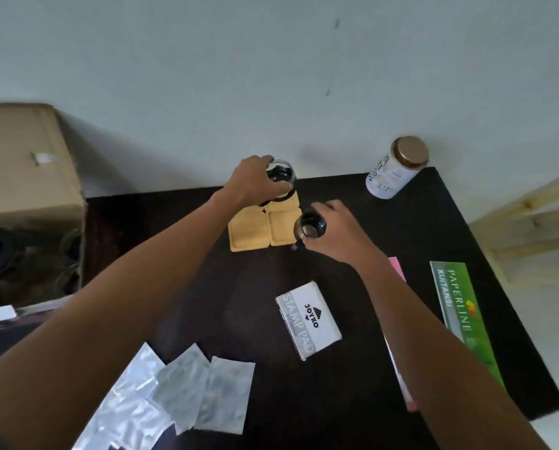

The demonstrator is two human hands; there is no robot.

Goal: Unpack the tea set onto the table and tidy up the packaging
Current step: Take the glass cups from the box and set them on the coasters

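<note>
On the dark table (352, 384), each of your hands holds one glass cup over the yellow coasters (255, 232).
Your left hand (255, 180) wraps the far glass cup (281, 177), which touches the rear coaster; your right hand (336, 235) grips the near glass cup (309, 227) at the right-hand coaster's edge. Nearby print reads "JOYKO STAMP PAD" on the white box (309, 319) and "PAPERLINE KUITANSI" on the green booklet (460, 313). Clear plastic bags (174, 391) lie near you, the cardboard box (24, 170) at left.
</note>
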